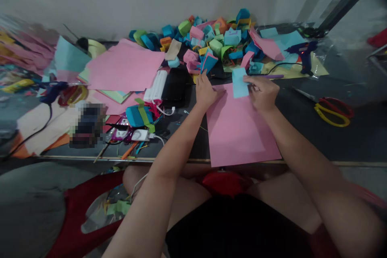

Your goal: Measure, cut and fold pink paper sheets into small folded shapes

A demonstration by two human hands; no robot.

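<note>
My left hand (206,92) has its fingertips closed at the lower tip of a folded blue and pink paper piece (209,62), in front of the heap of paper pieces. In my right hand (263,92), a small light blue paper rectangle (240,83) is pinched at its right edge. Below both hands a pink paper sheet (242,129) lies flat, reaching the table's front edge. A purple stick-like thing (274,76) shows just behind my right hand; whether that hand touches it I cannot tell.
Colourful folded paper pieces (196,40) are heaped along the wall. Scissors (329,111) and a blue glue gun (304,54) lie right. On the left are pink sheets (127,66), a black power bank-like box (174,86), cables and another glue gun (53,92).
</note>
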